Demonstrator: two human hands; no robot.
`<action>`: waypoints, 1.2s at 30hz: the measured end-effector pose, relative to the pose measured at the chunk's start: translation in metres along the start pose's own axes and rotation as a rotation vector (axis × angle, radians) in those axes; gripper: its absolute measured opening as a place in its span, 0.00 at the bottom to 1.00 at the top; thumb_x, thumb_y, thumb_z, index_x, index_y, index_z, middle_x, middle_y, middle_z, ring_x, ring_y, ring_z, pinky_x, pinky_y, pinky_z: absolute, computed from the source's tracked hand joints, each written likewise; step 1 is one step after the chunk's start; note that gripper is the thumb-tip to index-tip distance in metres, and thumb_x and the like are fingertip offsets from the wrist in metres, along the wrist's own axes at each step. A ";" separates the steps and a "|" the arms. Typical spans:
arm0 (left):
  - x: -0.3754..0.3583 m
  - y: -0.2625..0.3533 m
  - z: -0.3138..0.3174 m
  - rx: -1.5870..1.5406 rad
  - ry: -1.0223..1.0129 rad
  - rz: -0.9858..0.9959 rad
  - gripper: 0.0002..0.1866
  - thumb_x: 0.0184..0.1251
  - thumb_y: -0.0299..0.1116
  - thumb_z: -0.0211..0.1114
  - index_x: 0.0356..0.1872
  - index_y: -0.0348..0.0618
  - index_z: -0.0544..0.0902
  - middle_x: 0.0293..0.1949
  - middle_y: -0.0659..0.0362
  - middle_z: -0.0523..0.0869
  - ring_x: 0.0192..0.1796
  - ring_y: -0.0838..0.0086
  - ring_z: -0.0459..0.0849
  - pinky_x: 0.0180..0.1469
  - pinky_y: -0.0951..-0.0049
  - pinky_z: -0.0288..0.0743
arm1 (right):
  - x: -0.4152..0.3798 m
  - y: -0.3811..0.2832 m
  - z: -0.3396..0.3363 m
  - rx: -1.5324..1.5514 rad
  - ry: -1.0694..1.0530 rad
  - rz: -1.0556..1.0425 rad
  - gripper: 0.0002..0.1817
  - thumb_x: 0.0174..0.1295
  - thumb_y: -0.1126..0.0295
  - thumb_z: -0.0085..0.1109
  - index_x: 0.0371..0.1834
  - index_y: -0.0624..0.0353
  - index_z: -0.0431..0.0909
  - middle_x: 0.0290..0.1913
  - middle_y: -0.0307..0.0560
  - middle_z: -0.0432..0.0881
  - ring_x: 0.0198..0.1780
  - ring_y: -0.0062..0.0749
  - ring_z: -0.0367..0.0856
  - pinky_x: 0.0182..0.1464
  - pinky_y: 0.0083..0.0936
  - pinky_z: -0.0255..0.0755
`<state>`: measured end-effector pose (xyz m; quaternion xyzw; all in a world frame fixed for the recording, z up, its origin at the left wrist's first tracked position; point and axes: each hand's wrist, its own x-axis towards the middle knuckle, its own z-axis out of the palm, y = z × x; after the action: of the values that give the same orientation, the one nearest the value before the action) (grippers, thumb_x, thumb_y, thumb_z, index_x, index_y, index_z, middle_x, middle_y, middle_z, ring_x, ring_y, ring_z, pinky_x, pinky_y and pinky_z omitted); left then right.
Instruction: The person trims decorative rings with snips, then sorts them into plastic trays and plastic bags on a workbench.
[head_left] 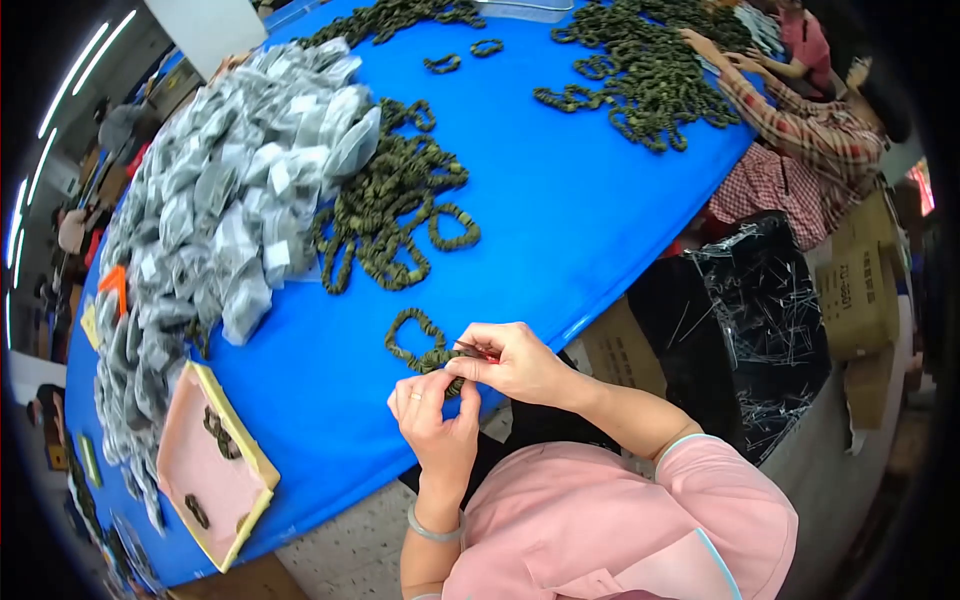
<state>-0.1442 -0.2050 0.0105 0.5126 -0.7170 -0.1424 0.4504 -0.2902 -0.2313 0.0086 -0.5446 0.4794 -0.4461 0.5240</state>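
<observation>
At the table's near edge, both hands meet over a dark green, ruched fabric loop (405, 352), like a stretchy band. My left hand (432, 412), with a ring and a wrist bangle, has its fingers closed on the loop's near end. My right hand (520, 365) is closed around small red-handled snips (478, 352), whose dark tips lie against the fabric. Its thumb is close to my left fingertips. Part of the loop is hidden by my fingers. Just beyond lies a heap of similar green loops (390, 200).
A big pile of grey plastic-bagged items (240, 180) covers the table's left. A pink tray with yellow rim (262, 470) holds a few loops. More loops (650, 80) lie at the far right, beside a co-worker's arm (765, 105). A black-lined bin (765, 320) stands right.
</observation>
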 end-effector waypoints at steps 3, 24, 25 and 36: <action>-0.004 -0.003 0.003 -0.083 0.028 -0.011 0.16 0.46 0.22 0.70 0.39 0.42 0.82 0.37 0.59 0.84 0.39 0.67 0.77 0.48 0.68 0.71 | 0.004 -0.002 -0.011 0.007 0.074 -0.021 0.04 0.57 0.74 0.64 0.34 0.60 0.79 0.24 0.34 0.75 0.24 0.13 0.64 0.26 0.12 0.60; 0.011 -0.029 0.004 0.321 -0.122 0.044 0.15 0.48 0.23 0.70 0.41 0.41 0.83 0.41 0.56 0.82 0.42 0.64 0.76 0.47 0.68 0.72 | 0.049 0.040 -0.104 -0.208 0.664 -0.236 0.12 0.64 0.73 0.58 0.48 0.65 0.78 0.23 0.32 0.68 0.23 0.14 0.60 0.26 0.10 0.58; 0.012 -0.033 0.004 0.329 -0.116 0.044 0.16 0.48 0.23 0.70 0.41 0.41 0.83 0.41 0.56 0.82 0.42 0.64 0.76 0.47 0.68 0.72 | 0.049 0.040 -0.105 -0.211 0.661 -0.240 0.12 0.64 0.73 0.58 0.48 0.65 0.79 0.24 0.32 0.68 0.23 0.14 0.60 0.26 0.10 0.58; 0.012 -0.019 -0.016 -0.447 -0.015 -0.570 0.14 0.59 0.27 0.67 0.46 0.37 0.82 0.41 0.56 0.85 0.39 0.74 0.78 0.42 0.77 0.72 | 0.034 0.030 -0.085 -0.037 0.555 -0.161 0.08 0.64 0.73 0.58 0.44 0.64 0.79 0.27 0.35 0.75 0.25 0.14 0.65 0.28 0.10 0.62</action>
<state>-0.1205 -0.2191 0.0128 0.5797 -0.4996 -0.4193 0.4884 -0.3713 -0.2770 -0.0173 -0.4476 0.5678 -0.6092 0.3258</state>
